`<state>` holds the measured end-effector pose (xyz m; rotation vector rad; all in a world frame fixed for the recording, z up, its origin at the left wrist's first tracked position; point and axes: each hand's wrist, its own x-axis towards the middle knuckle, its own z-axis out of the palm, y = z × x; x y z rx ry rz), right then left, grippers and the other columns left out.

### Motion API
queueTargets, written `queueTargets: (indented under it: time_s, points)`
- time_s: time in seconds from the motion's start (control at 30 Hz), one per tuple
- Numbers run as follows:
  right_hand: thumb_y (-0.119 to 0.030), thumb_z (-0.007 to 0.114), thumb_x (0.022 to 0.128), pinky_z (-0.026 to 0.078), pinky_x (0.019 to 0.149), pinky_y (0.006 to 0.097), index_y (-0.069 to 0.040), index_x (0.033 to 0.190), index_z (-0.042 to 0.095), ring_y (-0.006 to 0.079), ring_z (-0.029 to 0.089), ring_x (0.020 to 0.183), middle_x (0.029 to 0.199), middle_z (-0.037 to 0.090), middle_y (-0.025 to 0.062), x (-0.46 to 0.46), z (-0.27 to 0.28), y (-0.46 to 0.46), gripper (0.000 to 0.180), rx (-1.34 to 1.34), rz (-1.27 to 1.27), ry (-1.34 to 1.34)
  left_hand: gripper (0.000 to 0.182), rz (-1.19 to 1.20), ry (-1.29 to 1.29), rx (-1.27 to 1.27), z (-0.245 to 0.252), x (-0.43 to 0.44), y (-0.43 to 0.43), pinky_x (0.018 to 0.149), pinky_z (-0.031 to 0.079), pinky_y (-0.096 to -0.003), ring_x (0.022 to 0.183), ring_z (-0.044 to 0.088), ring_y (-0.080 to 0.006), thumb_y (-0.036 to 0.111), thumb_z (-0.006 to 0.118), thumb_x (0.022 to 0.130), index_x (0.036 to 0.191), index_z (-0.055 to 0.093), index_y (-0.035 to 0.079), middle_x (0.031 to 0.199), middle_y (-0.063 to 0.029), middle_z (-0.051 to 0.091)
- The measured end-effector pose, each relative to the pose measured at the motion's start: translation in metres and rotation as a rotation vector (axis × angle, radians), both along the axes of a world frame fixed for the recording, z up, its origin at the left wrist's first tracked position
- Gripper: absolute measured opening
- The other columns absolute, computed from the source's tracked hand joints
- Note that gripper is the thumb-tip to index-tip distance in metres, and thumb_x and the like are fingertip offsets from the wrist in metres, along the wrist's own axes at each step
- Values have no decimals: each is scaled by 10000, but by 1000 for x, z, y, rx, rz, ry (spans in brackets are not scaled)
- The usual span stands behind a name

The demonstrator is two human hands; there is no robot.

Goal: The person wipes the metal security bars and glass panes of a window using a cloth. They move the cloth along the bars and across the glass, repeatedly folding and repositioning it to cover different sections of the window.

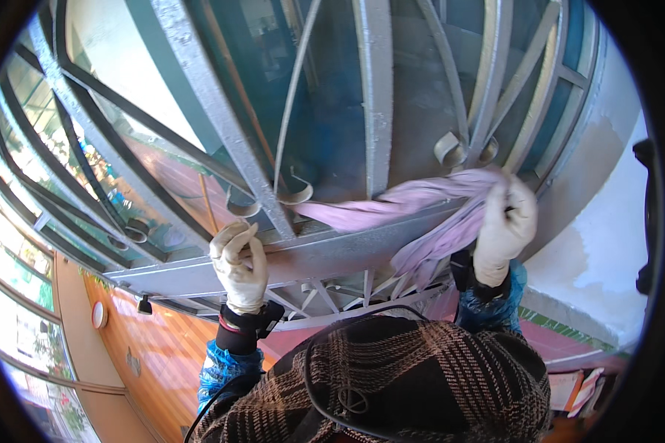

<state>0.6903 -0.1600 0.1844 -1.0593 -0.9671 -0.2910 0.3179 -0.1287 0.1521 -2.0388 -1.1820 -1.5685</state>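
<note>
A pink-purple cloth (354, 215) stretches across the lower part of a grey-painted metal window grille (378, 99). My right hand (504, 227), in a pale glove, is shut on the cloth near the right-hand bars, and a loose fold hangs below it. The cloth's left end passes out of sight at a slanted bar (227, 111). On that bar's other side is my left hand (239, 266), also gloved, with its fingers curled together beside a scrolled metal end (243, 206). Whether cloth is between those fingers is hidden.
Under the bars runs a flat metal rail (343, 252), with more latticework (327, 296) below. A white-grey wall (593, 249) with bare patches stands at the right. Glass panes lie behind the grille. Wood-coloured flooring (149, 354) shows at the lower left.
</note>
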Motion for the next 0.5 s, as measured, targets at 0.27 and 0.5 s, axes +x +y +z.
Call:
queueTargets:
  time_s: [0.27, 0.5]
  points:
    - [44, 733, 811, 561, 684, 277, 29, 998, 710, 153, 726, 827, 1009, 757, 148, -23, 4, -22, 190, -98, 343, -145, 186, -305, -256, -128, 27, 21, -27, 924, 470, -335, 1013, 613, -219, -65, 561, 904, 1044, 597, 52, 1105, -134, 629]
    - [-152, 671, 868, 546, 603, 417, -126, 1054, 697, 309, 655, 634, 773, 657, 91, -67, 22, 22, 189, -268, 59, -473, 335, -293, 244, 90, 47, 58, -31, 883, 492, -381, 994, 627, -277, -99, 647, 773, 1053, 631, 85, 1078, -104, 650]
